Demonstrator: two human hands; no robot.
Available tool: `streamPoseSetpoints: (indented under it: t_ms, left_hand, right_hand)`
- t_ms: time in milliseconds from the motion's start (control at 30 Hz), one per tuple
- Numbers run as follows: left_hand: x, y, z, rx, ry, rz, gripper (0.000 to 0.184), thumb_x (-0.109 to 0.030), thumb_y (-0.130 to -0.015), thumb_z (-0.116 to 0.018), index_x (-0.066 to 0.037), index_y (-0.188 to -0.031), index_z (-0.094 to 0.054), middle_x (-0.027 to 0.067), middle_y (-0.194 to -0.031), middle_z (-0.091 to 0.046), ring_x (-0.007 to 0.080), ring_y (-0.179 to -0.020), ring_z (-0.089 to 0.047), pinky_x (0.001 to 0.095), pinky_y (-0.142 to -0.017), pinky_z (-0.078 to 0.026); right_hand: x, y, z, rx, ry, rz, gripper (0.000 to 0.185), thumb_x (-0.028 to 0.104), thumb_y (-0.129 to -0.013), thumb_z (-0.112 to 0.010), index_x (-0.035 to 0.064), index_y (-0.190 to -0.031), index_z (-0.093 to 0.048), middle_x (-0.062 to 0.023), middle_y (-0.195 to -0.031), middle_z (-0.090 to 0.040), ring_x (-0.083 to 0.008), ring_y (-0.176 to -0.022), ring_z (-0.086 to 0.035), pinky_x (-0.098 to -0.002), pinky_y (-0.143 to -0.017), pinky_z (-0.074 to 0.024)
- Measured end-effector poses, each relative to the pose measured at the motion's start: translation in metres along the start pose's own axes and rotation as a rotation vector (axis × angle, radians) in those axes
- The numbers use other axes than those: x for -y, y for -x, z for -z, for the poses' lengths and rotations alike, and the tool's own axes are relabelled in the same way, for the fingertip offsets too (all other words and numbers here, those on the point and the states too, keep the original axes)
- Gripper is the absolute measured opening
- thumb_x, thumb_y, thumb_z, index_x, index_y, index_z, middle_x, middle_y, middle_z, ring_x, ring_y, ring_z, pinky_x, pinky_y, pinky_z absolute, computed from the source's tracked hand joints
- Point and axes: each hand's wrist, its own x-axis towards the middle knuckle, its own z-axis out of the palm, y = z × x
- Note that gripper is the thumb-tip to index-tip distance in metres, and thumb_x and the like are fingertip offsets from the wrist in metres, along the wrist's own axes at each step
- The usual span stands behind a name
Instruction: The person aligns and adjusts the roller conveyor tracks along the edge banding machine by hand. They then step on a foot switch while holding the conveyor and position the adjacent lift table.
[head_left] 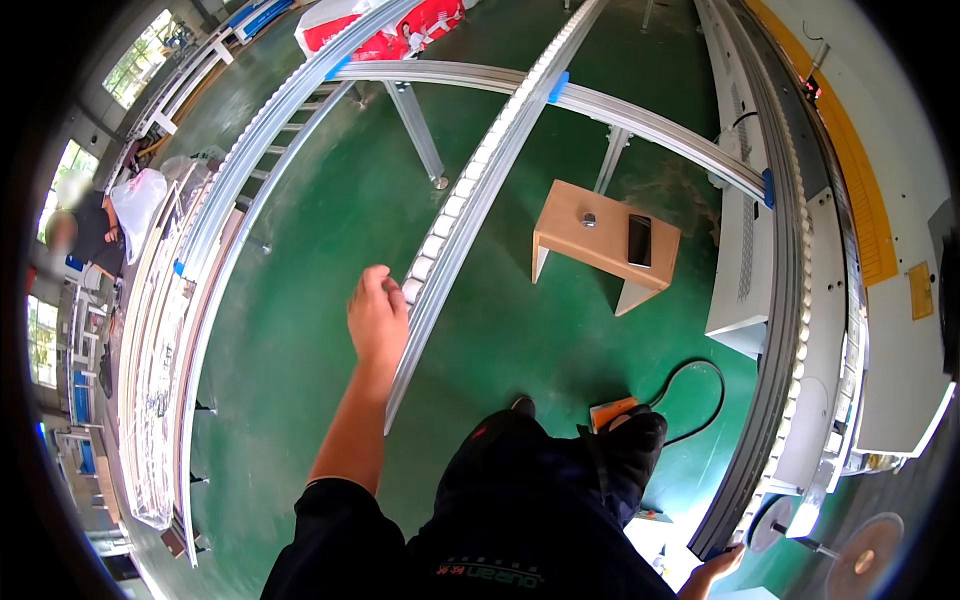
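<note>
My left hand (378, 318) is at the near end of the middle aluminium rail (470, 215), beside its row of white rollers (437, 238). Its fingers are curled together, and whatever they may hold is hidden. At the lower right, my right hand (722, 566) touches the near end of the dark grey right-hand rail (735, 495). Only part of that hand shows, and its fingertips are hidden behind the rail end.
A brown stool (592, 228) bears a black phone (639, 241) and a small metal piece (589, 219). An orange pedal (612, 411) with a black cable lies by my foot. A crossbeam (660, 130) joins the rails. Another person (97, 235) is at the far left.
</note>
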Motion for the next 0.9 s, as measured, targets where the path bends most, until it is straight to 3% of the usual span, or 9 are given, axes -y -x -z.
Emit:
streamPoseSetpoints:
  t_ms: [67, 233, 433, 733, 900]
  left_hand:
    - [-0.004, -0.005, 0.006, -0.045, 0.029, -0.056, 0.031, -0.005, -0.088, -0.066, -0.004, -0.117, -0.054, 0.011, -0.095, -0.068, 0.0294, -0.084, -0.064, 0.0411, -0.076, -0.052]
    - [-0.023, -0.008, 0.007, 0.064, 0.027, -0.052, 0.031, -0.01, -0.086, -0.069, -0.006, -0.114, -0.057, 0.0097, -0.092, -0.065, 0.0307, -0.09, -0.062, 0.045, -0.085, -0.048]
    - [-0.035, -0.02, -0.007, -0.042, -0.027, -0.145, 0.034, -0.015, -0.085, -0.072, -0.006, -0.115, -0.059, 0.0107, -0.101, -0.064, 0.0312, -0.096, -0.06, 0.0459, -0.089, -0.046]
    - [-0.022, -0.038, -0.019, 0.016, -0.079, -0.129, 0.029, -0.018, -0.084, -0.074, -0.008, -0.108, -0.061, 0.0078, -0.092, -0.067, 0.0311, -0.092, -0.062, 0.0437, -0.086, -0.047]
    - [-0.034, -0.043, -0.008, 0.092, 0.015, 0.014, 0.03, -0.02, -0.082, -0.075, -0.007, -0.106, -0.061, 0.0097, -0.093, -0.067, 0.0317, -0.094, -0.062, 0.0455, -0.085, -0.048]
  right_hand:
    - [-0.006, -0.005, 0.003, 0.006, 0.085, 0.051, 0.041, 0.03, -0.099, -0.045, -0.009, -0.095, -0.059, -0.0144, -0.088, -0.058, -0.0231, -0.079, -0.05, -0.0391, -0.075, -0.0463]
    - [-0.012, -0.006, 0.004, 0.006, 0.096, 0.064, 0.043, 0.03, -0.099, -0.044, -0.009, -0.093, -0.06, -0.016, -0.086, -0.059, -0.0242, -0.076, -0.05, -0.0398, -0.072, -0.0457]
    - [-0.012, -0.007, 0.003, -0.019, 0.106, 0.037, 0.044, 0.031, -0.099, -0.044, -0.0091, -0.094, -0.062, -0.0161, -0.086, -0.059, -0.0251, -0.076, -0.051, -0.0401, -0.072, -0.0452]
    - [-0.018, -0.009, 0.002, -0.041, 0.07, 0.035, 0.045, 0.032, -0.098, -0.046, -0.0095, -0.096, -0.062, -0.0158, -0.087, -0.059, -0.0243, -0.078, -0.051, -0.0393, -0.075, -0.0451]
    - [-0.011, -0.005, 0.001, -0.029, 0.074, -0.003, 0.044, 0.032, -0.097, -0.046, -0.0094, -0.095, -0.062, -0.0157, -0.087, -0.059, -0.0244, -0.077, -0.051, -0.0387, -0.074, -0.0447]
